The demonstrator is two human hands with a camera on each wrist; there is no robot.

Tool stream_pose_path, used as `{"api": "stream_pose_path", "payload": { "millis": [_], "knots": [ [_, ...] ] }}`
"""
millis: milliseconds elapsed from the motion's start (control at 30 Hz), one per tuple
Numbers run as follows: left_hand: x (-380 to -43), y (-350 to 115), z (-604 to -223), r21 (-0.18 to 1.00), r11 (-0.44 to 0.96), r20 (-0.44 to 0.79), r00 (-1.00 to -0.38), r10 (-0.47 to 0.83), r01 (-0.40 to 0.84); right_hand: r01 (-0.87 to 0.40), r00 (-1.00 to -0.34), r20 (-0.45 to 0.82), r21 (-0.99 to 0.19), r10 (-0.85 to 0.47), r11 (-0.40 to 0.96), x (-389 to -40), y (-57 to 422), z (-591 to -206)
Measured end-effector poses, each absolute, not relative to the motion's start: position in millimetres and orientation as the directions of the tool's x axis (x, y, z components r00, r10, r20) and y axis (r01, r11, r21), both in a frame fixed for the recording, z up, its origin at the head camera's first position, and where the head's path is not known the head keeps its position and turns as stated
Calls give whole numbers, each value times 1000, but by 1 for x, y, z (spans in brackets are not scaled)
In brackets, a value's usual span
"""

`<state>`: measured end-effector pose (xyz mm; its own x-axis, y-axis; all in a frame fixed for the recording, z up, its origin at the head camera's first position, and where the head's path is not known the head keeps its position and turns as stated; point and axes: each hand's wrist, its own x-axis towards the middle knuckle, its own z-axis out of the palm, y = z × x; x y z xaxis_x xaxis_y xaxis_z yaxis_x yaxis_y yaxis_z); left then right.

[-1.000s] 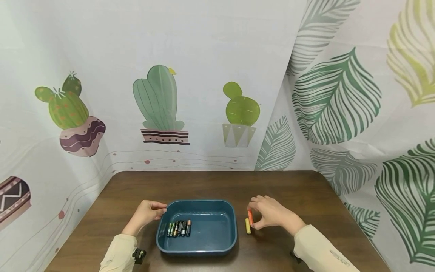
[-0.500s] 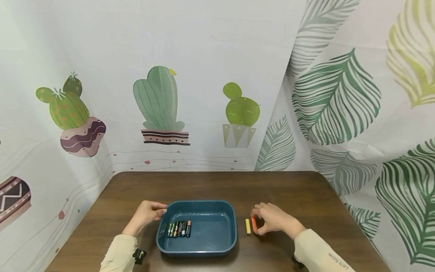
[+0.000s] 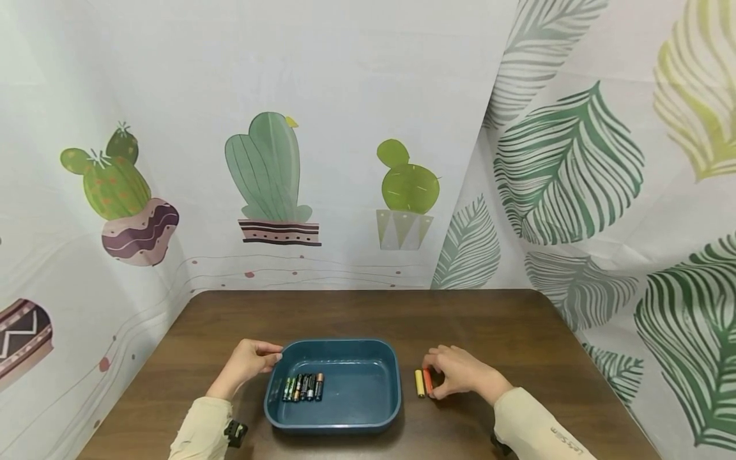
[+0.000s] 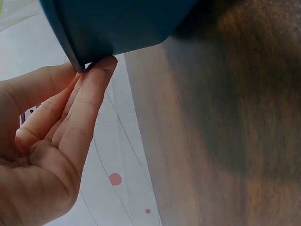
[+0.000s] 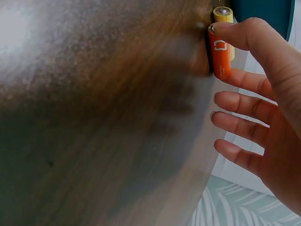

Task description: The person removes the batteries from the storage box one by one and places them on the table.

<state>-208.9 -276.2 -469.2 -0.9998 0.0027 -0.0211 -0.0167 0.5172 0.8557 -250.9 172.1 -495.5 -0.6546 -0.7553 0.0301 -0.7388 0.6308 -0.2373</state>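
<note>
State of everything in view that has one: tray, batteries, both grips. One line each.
Blue tray: upright, open-topped, on the brown table.
Batteries in the tray: lying in a row toward its left end.
Yellow battery: lying on the table right of the tray, not held.
Orange battery: held by its ends beside the yellow one; contact between them unclear.
Left grip: pinching the tray's rim.
Right grip: holding the orange battery.

in front of me hangs a white cloth printed with potted cacti and reddish dots. to my right i see another pale, creased cloth, covered in green, grey and yellow leaves. my table is dark brown, wood-grained, round-cornered, with whitish glare on it.
</note>
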Motion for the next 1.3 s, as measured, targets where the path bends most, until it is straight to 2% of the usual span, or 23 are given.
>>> {"api": "stream_pose_path", "payload": {
  "millis": [433,1033,1300],
  "knots": [
    [-209,-272,-468,827,555,-52,-995,-81,-88,-740,-654,38,-242,-756,628,-248,169,-491],
    [-208,-272,-470,841,527,-88,-992,-92,-123,-721,-665,7,-264,-747,640,-247,168,-490],
    [-209,-272,-471,839,536,-62,-995,-80,-95,-713,-683,41,-256,-730,653,-251,168,-470]
  ]
}}
